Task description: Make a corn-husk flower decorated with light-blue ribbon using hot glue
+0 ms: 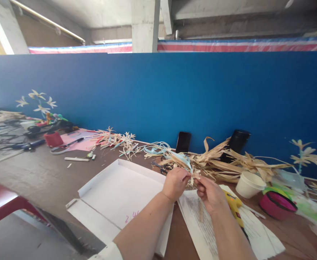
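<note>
1. Head view: papery husks (220, 166) crowd right of center, yellow glue gun (232, 203) and smooth paper cup (250, 185) lower right.
2. Shallow, straight-edged white box (125, 191) runs below your left forearm; bare tabletop (52, 173) farther left, fwiw.
3. Your left hand (176, 183) and right hand (211, 195) have fingertips pinched on the pale strips (193, 177), right of center.

A blue partition (158, 94) stands along the worktop's (50, 173) far edge; beyond rise concrete pillars (145, 29). A red stool (3, 202) sits near left, over pale floor (20, 238).
</note>
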Motion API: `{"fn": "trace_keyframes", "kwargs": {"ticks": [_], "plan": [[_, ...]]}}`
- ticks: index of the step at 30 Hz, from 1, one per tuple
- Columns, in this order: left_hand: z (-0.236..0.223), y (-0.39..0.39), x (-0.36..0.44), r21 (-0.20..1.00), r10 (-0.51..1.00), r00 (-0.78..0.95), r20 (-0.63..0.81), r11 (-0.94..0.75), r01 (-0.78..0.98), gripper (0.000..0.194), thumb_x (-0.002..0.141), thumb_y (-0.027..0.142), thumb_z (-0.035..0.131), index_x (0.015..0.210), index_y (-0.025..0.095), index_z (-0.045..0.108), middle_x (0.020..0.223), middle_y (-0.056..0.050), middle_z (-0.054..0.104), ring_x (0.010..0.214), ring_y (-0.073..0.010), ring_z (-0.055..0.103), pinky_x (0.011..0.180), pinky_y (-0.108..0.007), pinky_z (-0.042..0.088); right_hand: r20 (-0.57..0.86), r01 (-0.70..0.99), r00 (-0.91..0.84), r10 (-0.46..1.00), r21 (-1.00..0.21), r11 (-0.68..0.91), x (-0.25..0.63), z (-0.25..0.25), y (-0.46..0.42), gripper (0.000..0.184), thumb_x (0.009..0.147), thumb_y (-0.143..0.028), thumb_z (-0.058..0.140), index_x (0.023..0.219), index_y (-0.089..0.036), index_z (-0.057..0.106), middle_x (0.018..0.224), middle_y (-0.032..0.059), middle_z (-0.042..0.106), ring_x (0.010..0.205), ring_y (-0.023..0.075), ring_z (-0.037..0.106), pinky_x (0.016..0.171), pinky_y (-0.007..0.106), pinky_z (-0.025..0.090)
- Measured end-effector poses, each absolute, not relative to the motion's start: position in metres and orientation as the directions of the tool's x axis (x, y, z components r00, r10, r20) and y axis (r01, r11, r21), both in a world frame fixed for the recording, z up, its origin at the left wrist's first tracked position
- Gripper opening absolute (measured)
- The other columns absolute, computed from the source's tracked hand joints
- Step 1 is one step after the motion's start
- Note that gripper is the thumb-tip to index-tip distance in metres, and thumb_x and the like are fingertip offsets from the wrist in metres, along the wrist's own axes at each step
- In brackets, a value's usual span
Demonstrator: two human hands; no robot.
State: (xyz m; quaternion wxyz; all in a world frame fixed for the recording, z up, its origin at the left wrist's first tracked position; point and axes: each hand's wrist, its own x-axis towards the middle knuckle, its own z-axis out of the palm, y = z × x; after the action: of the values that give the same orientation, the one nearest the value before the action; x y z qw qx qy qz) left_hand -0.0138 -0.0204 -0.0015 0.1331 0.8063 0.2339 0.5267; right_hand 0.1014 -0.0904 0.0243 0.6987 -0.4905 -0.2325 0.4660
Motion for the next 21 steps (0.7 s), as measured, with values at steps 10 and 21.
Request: {"fn": "trace_keyframes", "kwargs": {"ticks": [10,21], "plan": [[0.005,-0.026,-0.014,0.611,0.652,0.251,0.715,-0.758,0.228,0.010,0.075,0.014,0.061,0.080,0.020,0.067,0.078,-0.001,0.067,0.077,-0.0138,0.059,0.073,-0.023,0.045,-0.008,-0.200,0.575,0.818,-0.971,0.131,0.102,0.019,-0.089,0.030,0.059,-0.038,0.074,0.078,-0.014,0.070,0.065,0.0026,0.063,0.046,0.0050,0.036,0.037,0.018,0.025],[0.009,-0.027,-0.014,0.673,0.698,0.194,0.689,-0.716,0.185,0.010,0.074,0.014,0.063,0.080,0.019,0.068,0.080,-0.001,0.067,0.077,-0.0132,0.059,0.075,-0.023,0.045,0.057,-0.127,0.582,0.811,-0.979,0.159,0.100,0.019,-0.089,0.033,0.060,-0.037,0.074,0.087,-0.020,0.070,0.066,-0.0006,0.062,0.046,0.0061,0.035,0.040,0.021,0.024]]}}
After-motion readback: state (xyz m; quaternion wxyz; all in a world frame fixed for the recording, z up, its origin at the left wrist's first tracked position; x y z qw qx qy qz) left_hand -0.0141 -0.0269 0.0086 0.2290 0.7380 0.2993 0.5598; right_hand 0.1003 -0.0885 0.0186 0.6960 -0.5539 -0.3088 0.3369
